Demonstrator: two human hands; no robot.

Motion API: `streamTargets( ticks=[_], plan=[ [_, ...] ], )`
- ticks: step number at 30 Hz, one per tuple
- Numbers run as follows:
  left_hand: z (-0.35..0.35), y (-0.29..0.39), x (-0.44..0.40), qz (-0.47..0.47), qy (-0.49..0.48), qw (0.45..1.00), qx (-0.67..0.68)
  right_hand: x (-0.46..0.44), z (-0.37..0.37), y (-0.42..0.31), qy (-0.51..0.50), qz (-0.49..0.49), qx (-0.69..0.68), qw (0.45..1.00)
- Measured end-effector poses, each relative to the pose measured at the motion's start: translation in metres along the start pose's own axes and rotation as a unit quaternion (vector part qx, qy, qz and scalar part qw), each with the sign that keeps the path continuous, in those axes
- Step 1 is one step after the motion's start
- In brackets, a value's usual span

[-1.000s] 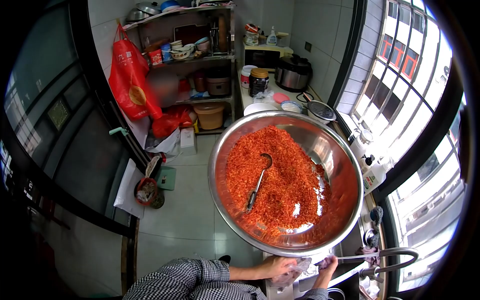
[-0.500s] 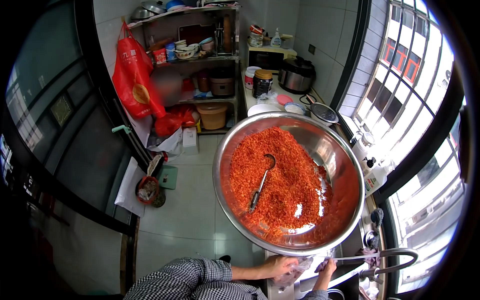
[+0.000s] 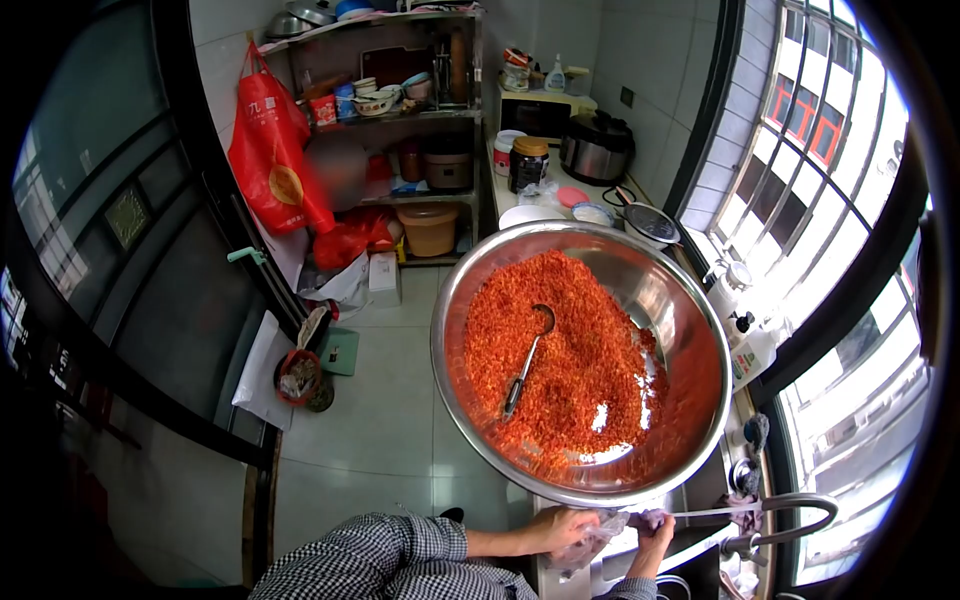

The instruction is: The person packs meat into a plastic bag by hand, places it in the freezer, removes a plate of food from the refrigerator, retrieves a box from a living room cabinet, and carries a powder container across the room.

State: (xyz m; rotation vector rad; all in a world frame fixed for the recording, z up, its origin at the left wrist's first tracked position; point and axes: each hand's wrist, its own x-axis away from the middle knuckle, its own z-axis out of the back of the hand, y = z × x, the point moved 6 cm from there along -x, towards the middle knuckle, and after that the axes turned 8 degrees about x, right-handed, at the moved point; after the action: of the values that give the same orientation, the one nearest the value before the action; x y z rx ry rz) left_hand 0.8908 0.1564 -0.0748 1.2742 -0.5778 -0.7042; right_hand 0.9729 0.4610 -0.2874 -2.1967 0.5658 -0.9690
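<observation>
Clear bag [image 3: 583, 550] hangs below left fingers [image 3: 578, 520] pinching it; right fingers [image 3: 661, 531] pinch purplish item [image 3: 650, 519].

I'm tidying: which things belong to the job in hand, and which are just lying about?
Likely in use:
Clear plastic in left hand
Purplish item in right hand
Curved tap
Metal bowl

Apparently lying about:
Red bag
Cooker
Gold-lidded jar

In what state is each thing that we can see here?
Steel bowl: partly filled
Red chopped food: heaped toward one side of the bowl
Spoon: lying on the food
Faucet: running
Clear plastic bag: crumpled, held
Left hand: closed on the bag
Right hand: by the water stream, grip unclear
Electric cooker: lid shut
Dark jar: gold lid on
Large red bag: hanging
</observation>
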Motion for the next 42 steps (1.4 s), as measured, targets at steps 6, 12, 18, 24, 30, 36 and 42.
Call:
streamTargets(
  ticks=[6, 12, 18, 24, 30, 36, 42],
  plan=[
    [0.002, 0.009, 0.002, 0.06, -0.033, 0.998, 0.016, 0.059, -0.074, -0.008, -0.127, -0.033, 0.203, 0.97],
    [0.002, 0.008, 0.001, -0.019, 0.009, 1.0, -0.005, 0.068, -0.043, 0.075, -0.244, -0.198, 0.365, 0.876],
    [0.005, 0.012, 0.001, 0.036, -0.02, 0.999, -0.005, 0.093, -0.038, 0.062, -0.205, -0.143, 0.417, 0.874],
    [0.001, 0.009, 0.001, 0.005, 0.013, 1.0, -0.011, 0.103, -0.038, 0.057, -0.149, -0.076, 0.452, 0.876],
    [0.003, 0.013, 0.001, 0.005, 0.006, 1.0, -0.007, 0.081, -0.034, 0.065, -0.1, -0.038, 0.528, 0.843],
    [0.003, 0.014, 0.002, 0.016, -0.002, 1.0, -0.008, 0.076, -0.037, 0.061, -0.067, -0.028, 0.625, 0.777],
    [0.005, 0.015, 0.0, 0.056, -0.028, 0.998, 0.008, 0.093, -0.041, 0.043, -0.035, 0.019, 0.651, 0.758]
  ],
)
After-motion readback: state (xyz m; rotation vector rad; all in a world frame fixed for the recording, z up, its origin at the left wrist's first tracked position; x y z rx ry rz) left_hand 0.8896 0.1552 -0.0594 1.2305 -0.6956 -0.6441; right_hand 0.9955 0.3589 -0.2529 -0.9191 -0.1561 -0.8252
